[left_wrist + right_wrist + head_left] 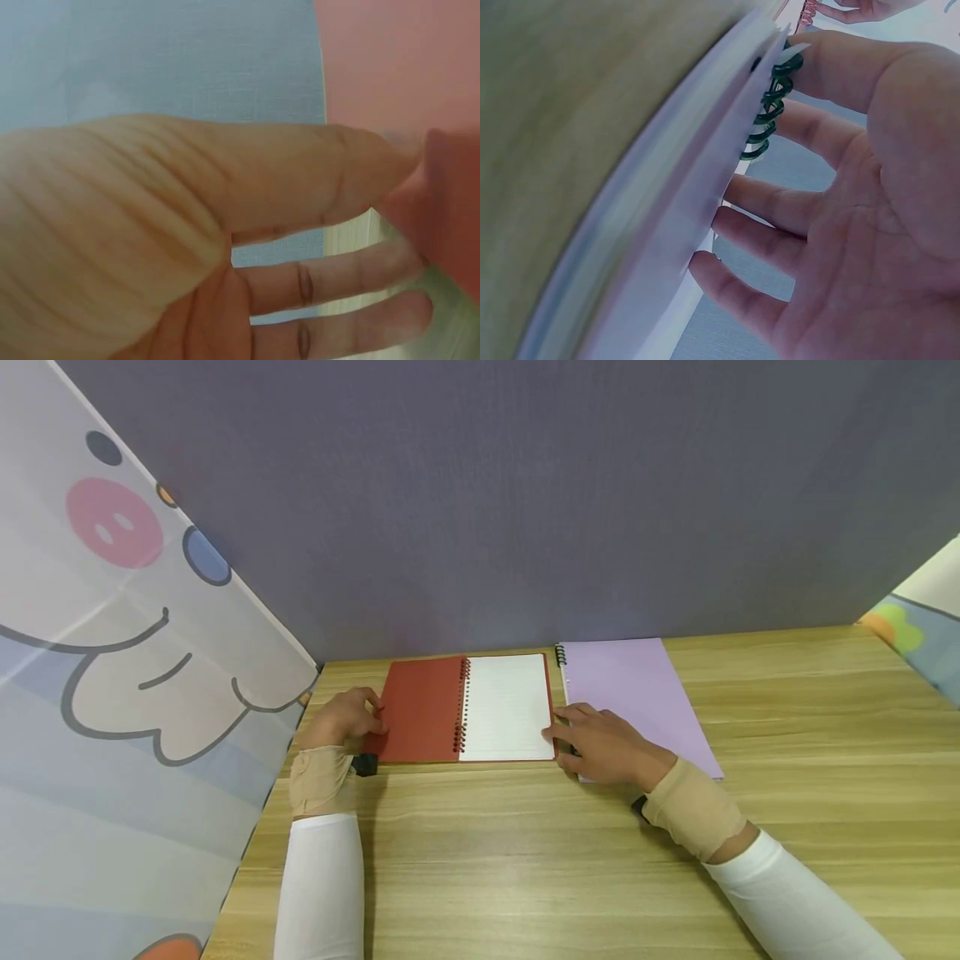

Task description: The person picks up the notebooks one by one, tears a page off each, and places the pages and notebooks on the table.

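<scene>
A red spiral notebook (422, 706) lies spread flat, its red cover on the left and a white lined page (506, 706) on the right. My left hand (347, 714) pinches the cover's left edge near the lower corner; in the left wrist view the thumb (360, 161) lies over the red sheet. At the opposite side, my right hand (603, 747) rests across the gap between notebooks, one fingertip on the white page's right edge. Its fingers (757, 240) are fairly straight beside the black spiral of a light purple notebook (630, 677), whose lower left part the hand covers.
Both notebooks lie on a wood-grain table (480, 860), near its back edge. A grey upright panel (525, 510) stands behind them. On the left, a cartoon-printed sheet (112, 652) runs alongside the table.
</scene>
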The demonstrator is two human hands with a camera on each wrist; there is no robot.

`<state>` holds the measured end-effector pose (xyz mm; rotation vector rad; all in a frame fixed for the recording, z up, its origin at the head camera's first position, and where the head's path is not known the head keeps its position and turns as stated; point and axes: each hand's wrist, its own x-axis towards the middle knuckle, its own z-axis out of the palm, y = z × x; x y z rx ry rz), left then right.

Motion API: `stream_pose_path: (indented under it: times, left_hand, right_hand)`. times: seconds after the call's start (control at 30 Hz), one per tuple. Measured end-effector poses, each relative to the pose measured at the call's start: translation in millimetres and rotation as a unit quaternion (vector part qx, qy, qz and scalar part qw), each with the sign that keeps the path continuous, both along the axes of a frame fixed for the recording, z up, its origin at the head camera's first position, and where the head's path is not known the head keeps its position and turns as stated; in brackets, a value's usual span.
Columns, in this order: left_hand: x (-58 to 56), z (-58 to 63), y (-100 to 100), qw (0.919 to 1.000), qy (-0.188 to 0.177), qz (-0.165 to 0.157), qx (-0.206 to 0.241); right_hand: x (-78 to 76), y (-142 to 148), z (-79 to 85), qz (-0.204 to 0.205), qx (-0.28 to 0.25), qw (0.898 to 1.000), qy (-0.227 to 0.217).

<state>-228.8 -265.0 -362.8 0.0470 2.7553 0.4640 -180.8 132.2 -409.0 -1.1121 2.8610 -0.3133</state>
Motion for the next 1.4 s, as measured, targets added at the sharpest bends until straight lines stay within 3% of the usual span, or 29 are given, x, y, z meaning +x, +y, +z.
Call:
stream_pose_path:
  times: [0.1, 0.27, 0.37, 0.47, 0.6, 0.83, 1.4]
  left_hand:
    - [-0.4, 0.5, 1.4, 0.9999, 0.0, 0.005, -0.009]
    - [-1.9, -3.1, 11.4, 0.9996, 0.02, -0.003, 0.018]
    - [-5.8, -9.6, 30.4, 0.9963, 0.069, -0.034, 0.039]
    - [-11.3, -18.4, 55.2, 0.987, 0.122, -0.09, 0.054]
    - [-15.4, -30.0, 80.5, 0.9768, 0.152, -0.142, 0.051]
    - [-13.8, -39.7, 91.3, 0.9811, 0.142, -0.131, 0.015]
    - [-5.7, -37.2, 93.6, 0.9877, 0.105, -0.111, -0.03]
  right_hand:
    - [-0.6, 0.3, 0.1, 0.0, 0.0, 1.0, 0.002]
    - [-1.5, 1.5, -1.2, 0.002, 0.0, 1.0, 0.006]
    - [-1.7, 2.6, -1.6, 0.005, -0.004, 1.0, 0.007]
    - [-2.1, 3.2, -1.6, 0.007, -0.008, 1.0, 0.008]
    - [-2.7, 3.4, -2.1, 0.007, -0.009, 1.0, 0.01]
    - [-3.0, 1.6, -2.2, 0.007, -0.013, 1.0, 0.009]
    - [-3.2, 0.2, -3.4, 0.002, -0.011, 1.0, 0.005]
